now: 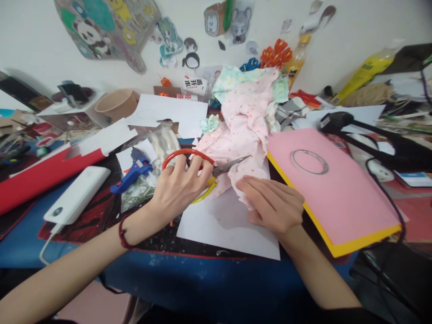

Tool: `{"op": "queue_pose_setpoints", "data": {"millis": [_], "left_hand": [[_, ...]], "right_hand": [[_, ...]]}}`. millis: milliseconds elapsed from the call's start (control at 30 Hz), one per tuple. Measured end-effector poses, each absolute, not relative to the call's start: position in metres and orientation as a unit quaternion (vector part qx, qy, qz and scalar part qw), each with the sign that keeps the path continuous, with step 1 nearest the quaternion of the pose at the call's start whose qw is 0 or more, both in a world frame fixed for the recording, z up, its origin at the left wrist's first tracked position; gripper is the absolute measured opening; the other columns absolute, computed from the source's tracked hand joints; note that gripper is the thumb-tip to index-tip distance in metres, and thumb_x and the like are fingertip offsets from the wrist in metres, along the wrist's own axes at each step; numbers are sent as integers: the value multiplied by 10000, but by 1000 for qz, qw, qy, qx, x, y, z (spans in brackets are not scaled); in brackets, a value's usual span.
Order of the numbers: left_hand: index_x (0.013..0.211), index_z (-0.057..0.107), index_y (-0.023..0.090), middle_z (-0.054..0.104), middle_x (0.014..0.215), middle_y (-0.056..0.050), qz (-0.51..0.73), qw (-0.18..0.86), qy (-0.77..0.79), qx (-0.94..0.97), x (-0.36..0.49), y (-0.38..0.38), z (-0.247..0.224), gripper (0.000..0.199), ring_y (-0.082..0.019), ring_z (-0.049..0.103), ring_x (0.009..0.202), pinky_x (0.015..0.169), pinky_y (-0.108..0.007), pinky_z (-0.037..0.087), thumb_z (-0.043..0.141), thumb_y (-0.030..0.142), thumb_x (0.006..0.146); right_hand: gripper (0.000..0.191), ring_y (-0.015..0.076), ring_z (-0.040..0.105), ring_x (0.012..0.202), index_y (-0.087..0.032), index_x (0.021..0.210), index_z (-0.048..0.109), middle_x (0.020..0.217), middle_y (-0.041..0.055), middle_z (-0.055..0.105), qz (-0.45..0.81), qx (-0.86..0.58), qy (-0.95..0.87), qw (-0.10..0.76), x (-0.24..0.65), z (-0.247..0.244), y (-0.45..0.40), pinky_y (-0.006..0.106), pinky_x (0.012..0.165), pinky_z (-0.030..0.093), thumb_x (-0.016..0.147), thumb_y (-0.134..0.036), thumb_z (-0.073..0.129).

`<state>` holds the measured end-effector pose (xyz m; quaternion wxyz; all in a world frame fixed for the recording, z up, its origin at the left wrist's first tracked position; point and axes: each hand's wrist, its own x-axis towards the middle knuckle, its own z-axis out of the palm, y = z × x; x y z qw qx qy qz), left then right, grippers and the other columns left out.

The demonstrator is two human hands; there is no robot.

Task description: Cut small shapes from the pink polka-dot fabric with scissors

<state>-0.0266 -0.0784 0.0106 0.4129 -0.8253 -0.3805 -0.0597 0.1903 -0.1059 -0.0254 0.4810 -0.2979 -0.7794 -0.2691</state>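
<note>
My left hand [180, 182] is closed on a pair of scissors [229, 166] with one red and one yellow handle loop. The blades point right and lie against pink fabric [245, 112] dotted with small red spots. My right hand [275, 202] pinches a loose edge of that fabric, just below the blade tips. Most of the cloth lies heaped beyond my hands, over a pale green floral fabric [226, 83]. A white sheet of paper [229, 229] lies under both hands.
A blue glue gun [133, 173] and a white power bank [77, 193] lie at the left. Pink card [340, 193] bearing a metal ring [309, 162] is at the right. Behind stand a brown bowl [116, 101] and a juice bottle [299, 56]. A black cable [393, 193] trails at the right.
</note>
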Motion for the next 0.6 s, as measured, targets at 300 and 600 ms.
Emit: {"op": "queue_pose_setpoints", "data": {"millis": [300,600], "left_hand": [[973,614,179,619,779,-49,-75,396,-394,-826,-18,-70,2,153,-231,606,674,474,-336,326,464,201,993],[954,611,179,622,784,-50,-70,390,-384,-834,-18,-70,4,117,-244,608,719,452,-340,342,499,195,981]], "right_hand": [[273,189,781,794,-57,917,734,773,99,780,-278,-291,-782,475,192,-26,-105,274,734,605,890,-89,464],[262,186,775,800,-43,937,737,782,105,778,-279,-290,-782,476,193,-26,-106,274,739,600,865,-71,486]]}}
